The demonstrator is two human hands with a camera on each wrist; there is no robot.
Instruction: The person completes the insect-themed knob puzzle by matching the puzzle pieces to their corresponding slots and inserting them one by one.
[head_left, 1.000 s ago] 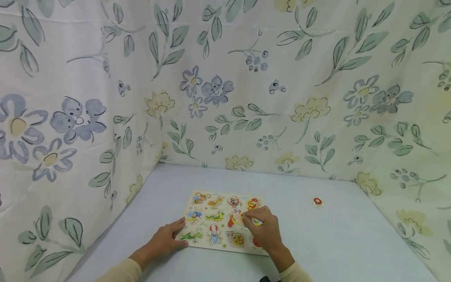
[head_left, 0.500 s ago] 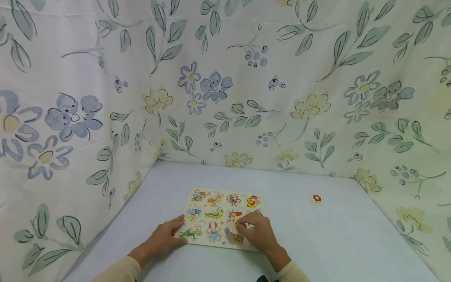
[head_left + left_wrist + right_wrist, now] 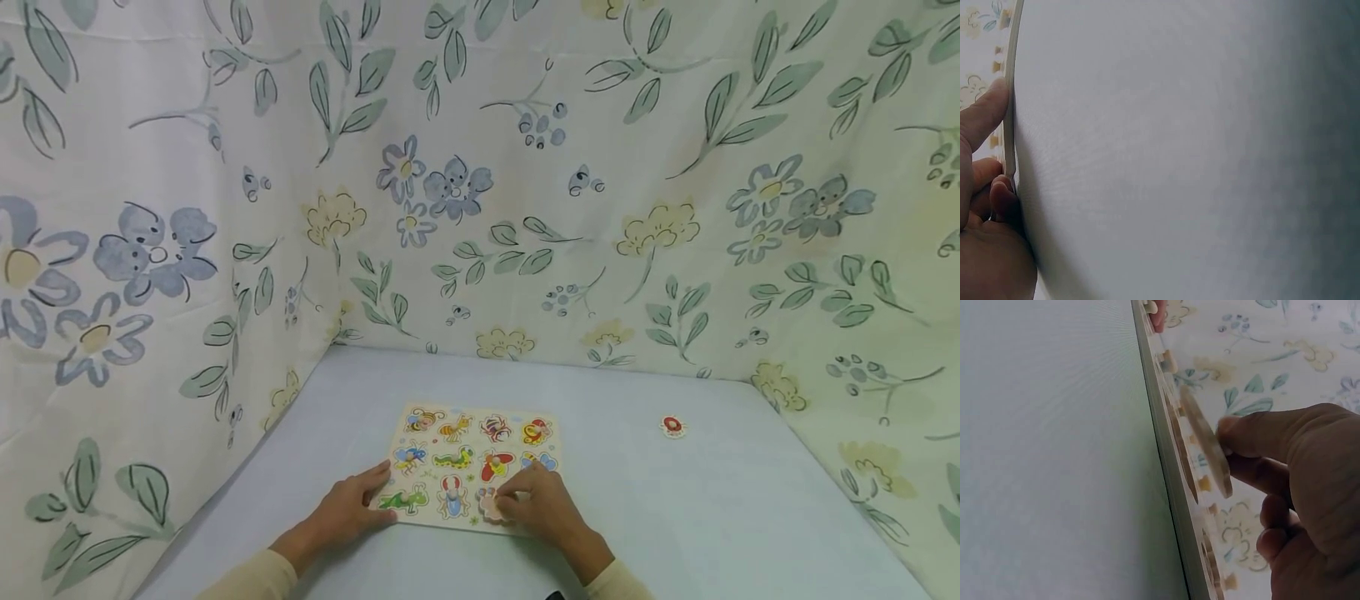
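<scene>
A wooden peg puzzle board (image 3: 435,517) printed with insects lies flat on the table, several knobbed bug pieces set in it. My left hand (image 3: 347,507) holds its left front corner, thumb at the front edge and fingers along the left side. In the left wrist view, fingers (image 3: 988,119) touch the board's edge. My right hand (image 3: 546,507) pinches a puzzle piece (image 3: 491,505) over the front row, right of the blue beetle piece (image 3: 453,495). Seen from the right wrist, this piece (image 3: 1207,447) tilts just above the board. The hand covers the board's front right corner.
A loose red puzzle piece (image 3: 673,427) lies on the pale table (image 3: 720,517), to the right of the board. Floral cloth (image 3: 555,208) hangs behind the table and at both sides.
My right hand has carried the puzzle piece from the middle row forward and slightly left, down to the front row. The left hand has stayed at the board's corner.
</scene>
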